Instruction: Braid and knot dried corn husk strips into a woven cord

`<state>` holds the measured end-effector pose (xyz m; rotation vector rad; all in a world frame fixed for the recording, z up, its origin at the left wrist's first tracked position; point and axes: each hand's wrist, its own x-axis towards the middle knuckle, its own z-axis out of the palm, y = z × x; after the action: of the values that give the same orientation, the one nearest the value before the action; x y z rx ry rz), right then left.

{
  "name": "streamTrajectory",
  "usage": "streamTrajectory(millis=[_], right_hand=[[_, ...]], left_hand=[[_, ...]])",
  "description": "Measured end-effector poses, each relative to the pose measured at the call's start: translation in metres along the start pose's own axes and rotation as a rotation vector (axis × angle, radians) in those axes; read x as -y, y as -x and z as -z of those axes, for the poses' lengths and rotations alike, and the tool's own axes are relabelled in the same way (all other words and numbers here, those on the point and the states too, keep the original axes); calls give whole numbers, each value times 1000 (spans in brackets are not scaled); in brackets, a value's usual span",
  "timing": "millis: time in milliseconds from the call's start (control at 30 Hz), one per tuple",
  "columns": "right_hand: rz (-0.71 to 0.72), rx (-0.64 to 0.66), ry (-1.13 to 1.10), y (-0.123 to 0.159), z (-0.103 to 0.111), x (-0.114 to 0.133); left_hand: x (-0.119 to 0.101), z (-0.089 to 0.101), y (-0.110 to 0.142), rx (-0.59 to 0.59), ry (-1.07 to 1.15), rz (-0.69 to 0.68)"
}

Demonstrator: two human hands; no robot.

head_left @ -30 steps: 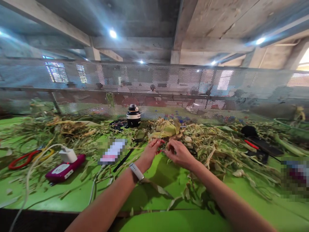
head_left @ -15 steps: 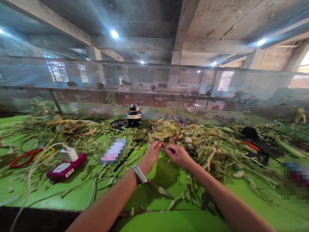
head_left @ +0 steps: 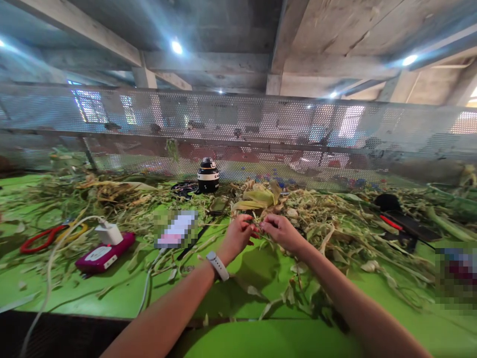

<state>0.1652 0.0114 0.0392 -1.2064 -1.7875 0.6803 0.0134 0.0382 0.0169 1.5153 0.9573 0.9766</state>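
Observation:
My left hand (head_left: 237, 238), wearing a white wristband (head_left: 217, 266), is closed in a pinch, fingertips turned toward the other hand. Close by on its right, my right hand (head_left: 280, 232) is also pinched shut. A thin bit seems to lie between the two sets of fingertips, too small and blurred to name. Just beyond them rests a yellow-green husk-like leaf (head_left: 261, 198) on a heap of dried leaf strips (head_left: 316, 211). Both hands hover low over the bright green tabletop (head_left: 257, 268).
Left stand a magenta power strip (head_left: 106, 254) with a white charger (head_left: 109, 232), red-handled scissors (head_left: 39, 243) and a blurred-out phone (head_left: 176, 229). A black bottle (head_left: 208, 176) stands behind. A perforated metal screen (head_left: 238, 129) closes off the back. Dark tools (head_left: 406, 223) lie right.
My left hand's fingers have curled and turned, with red-looking fingertips now showing below. My right hand has shifted slightly right and up. The view has moved a little.

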Motion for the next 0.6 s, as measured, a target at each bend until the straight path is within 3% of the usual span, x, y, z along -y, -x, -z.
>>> streamTrajectory(millis=[100,267,600], right_hand=[[-133,-57,-159,-4,4,-4],[-260,-108,-335,-7,9,-8],[-303,82,-323,-4,13,-13]], left_hand=[[-4,-2,5,27,11,-24],[-9,-4,11,252,-26,31],[-1,9,6,462,51,277]])
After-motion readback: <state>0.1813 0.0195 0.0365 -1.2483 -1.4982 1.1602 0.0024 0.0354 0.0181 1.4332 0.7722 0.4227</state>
